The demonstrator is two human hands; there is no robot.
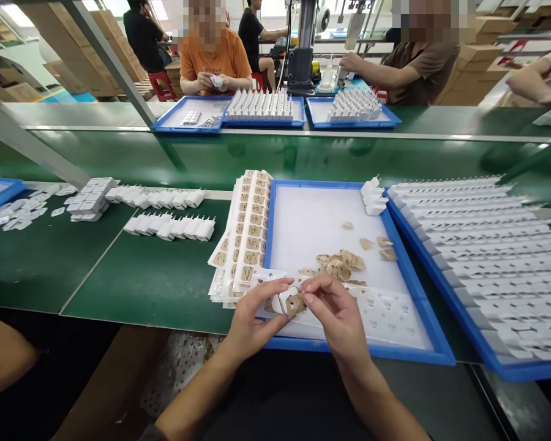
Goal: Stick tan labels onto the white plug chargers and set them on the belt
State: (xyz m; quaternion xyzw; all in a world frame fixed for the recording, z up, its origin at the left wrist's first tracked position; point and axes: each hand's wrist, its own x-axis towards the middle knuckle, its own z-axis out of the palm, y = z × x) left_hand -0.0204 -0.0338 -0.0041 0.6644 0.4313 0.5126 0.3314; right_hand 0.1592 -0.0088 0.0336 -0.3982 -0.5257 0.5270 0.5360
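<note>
Between thumb and fingers, my left hand grips a small white plug-in charger above the near edge of a blue-rimmed tray. A tan sticker lies over the charger's face. My right hand pinches the sticker's right edge, thumb against fingers. Beneath the hands is a white backing sheet with rows of small marks. Crumpled tan peeled pieces lie just beyond it. Left of the tray, sheets of tan stickers are stacked, partly overlapping the rim.
A few white chargers stand in the tray's far right corner. Another tray on the right holds rows of chargers. Leftward are charger rows, a stack of white blocks and flat white pieces. Co-workers sit across the line.
</note>
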